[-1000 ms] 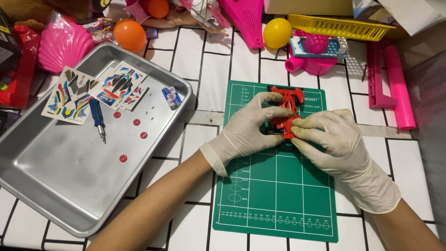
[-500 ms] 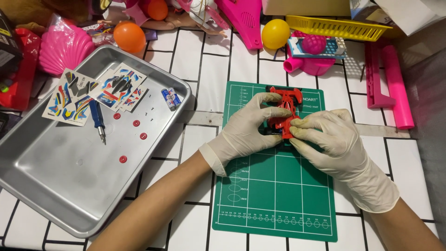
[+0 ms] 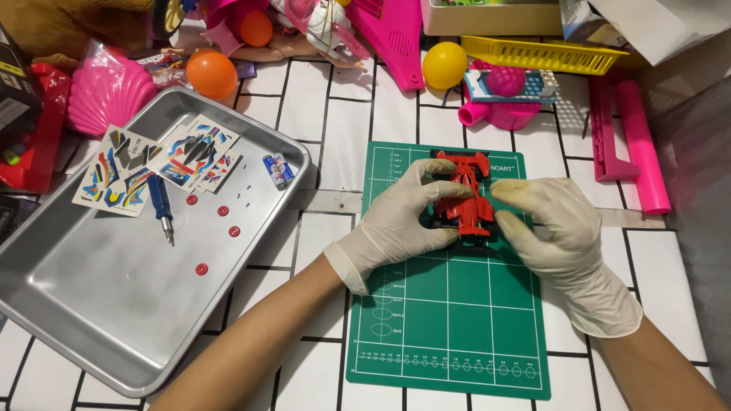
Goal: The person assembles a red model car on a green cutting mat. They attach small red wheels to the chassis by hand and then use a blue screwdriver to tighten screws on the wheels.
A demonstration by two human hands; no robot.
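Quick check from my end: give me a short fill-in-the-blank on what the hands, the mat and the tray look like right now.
1. Both gloved hands, left hand and right hand, hold a red toy ____.
2. The toy sits over a ____ cutting mat.
3. The blue screwdriver lies in the metal ____.
4. Near the tray's upper right edge lie two small ____.

Missing words: car; green; tray; batteries

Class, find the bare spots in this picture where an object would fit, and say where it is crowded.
Free: the lower half of the green cutting mat, below the red toy car that both gloved hands hold; the near part of the metal tray, below the screwdriver. Crowded: the far edge, heaped with toys.
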